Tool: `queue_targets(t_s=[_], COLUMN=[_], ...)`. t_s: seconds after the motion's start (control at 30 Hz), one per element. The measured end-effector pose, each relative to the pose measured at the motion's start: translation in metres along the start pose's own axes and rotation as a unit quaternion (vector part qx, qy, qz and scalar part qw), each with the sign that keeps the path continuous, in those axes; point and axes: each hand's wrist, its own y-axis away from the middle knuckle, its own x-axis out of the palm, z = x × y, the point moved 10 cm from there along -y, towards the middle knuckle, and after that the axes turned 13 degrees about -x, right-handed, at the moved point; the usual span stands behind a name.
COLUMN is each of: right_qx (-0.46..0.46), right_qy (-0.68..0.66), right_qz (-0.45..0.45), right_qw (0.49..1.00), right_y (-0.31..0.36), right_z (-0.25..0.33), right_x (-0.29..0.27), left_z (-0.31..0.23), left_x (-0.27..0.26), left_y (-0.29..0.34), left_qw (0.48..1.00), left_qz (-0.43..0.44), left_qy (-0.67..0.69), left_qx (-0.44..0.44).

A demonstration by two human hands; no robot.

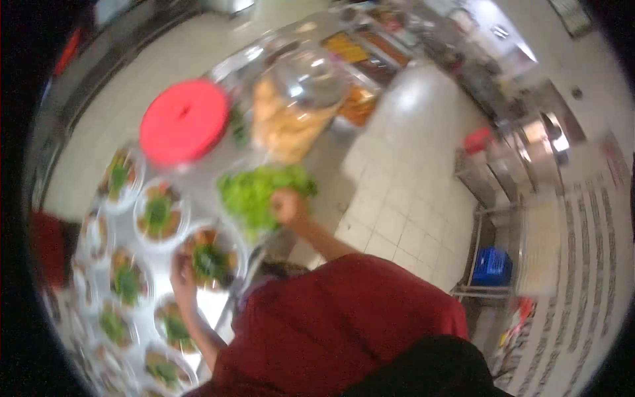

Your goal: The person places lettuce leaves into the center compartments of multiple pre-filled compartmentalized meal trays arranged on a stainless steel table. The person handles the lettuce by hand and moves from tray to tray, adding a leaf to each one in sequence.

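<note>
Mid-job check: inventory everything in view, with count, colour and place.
Round clear plastic bowls: at least seven, food topped with green leaves, left side
Round lid: one, pinkish red, upper left
Leafy heap: one, bright green, centre
Shiny metal bowl: one, silver, upper middle
Blurred food heap: one, tan-orange, below the metal bowl
Tray food: several portions, yellow, orange, brown, top
Metal table: one, silver, under the bowls
Plastic basket: one, blue, on the rack at right
Tiled floor: one, off-white, right of centre
Clothing: dark red, lower middle
Left hand: one, at a bowl's near side
Right hand: one, at the leafy heap
</note>
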Motion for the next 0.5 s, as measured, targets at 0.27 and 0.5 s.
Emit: queue_targets(t_s=[0.27, 0.5], right_qx=[0.037, 0.079], right_qy=[-0.159, -0.358], right_qz=[-0.062, -0.031], right_qw=[0.985, 0.930], right_y=[-0.019, -0.034], right_z=[0.013, -0.003], right_x=[-0.076, -0.079], left_z=[-0.097, -0.110], left_x=[0.213, 0.240], left_y=[-0.053, -0.082], left_qw=[0.988, 0.993], left_qz=[0.123, 0.052], left_qy=[-0.025, -0.094], left_qx=[0.088, 0.057])
